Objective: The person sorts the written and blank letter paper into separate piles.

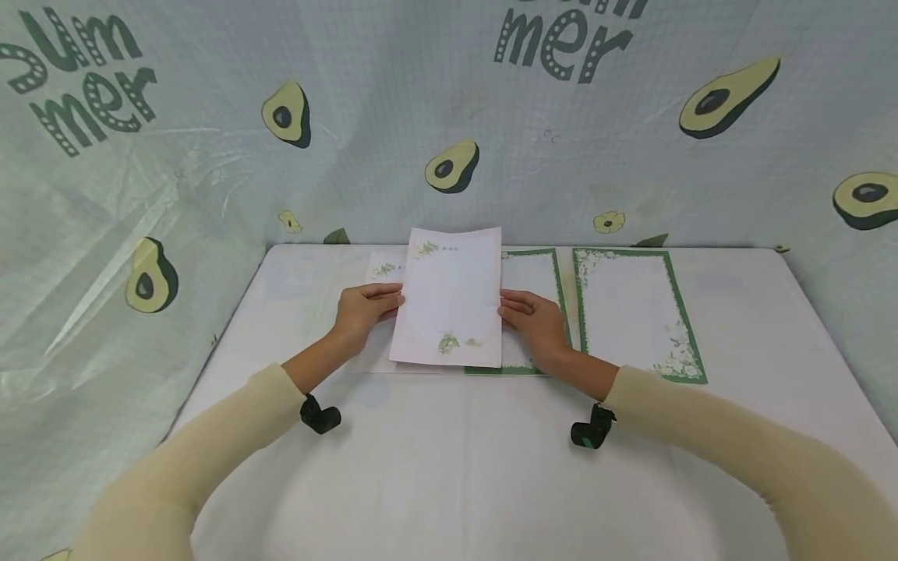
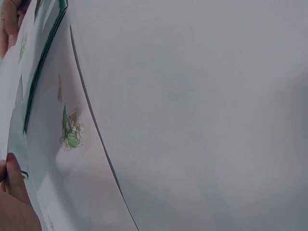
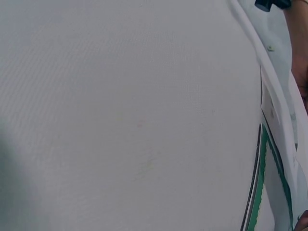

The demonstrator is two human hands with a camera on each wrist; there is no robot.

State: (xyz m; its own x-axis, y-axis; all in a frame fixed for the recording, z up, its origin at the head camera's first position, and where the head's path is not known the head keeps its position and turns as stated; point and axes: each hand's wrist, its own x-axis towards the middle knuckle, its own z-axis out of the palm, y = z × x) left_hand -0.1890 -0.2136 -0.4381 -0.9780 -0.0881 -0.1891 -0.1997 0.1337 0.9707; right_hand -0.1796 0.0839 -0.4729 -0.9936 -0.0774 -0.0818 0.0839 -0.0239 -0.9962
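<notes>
A pale pink sheet of paper [image 1: 449,300] with small leaf prints is held above the table, between both hands. My left hand [image 1: 356,318] pinches its left edge, the thumb and fingers on either side. At the opposite edge, my right hand [image 1: 536,323] pinches the paper in the same way. Partly hidden beneath it lie another pale pink sheet [image 1: 377,354] on the left and a green-bordered sheet [image 1: 532,273] on the right. The left wrist view shows the lower pink sheet's leaf print [image 2: 71,132]. Only a fingertip of the right hand appears in the right wrist view.
A second green-bordered sheet [image 1: 627,312] with white flowers lies flat to the right. The white table [image 1: 449,460] reaches back to a wall sheet [image 1: 379,101] printed with avocados. Small black cameras [image 1: 592,427] hang at both wrists.
</notes>
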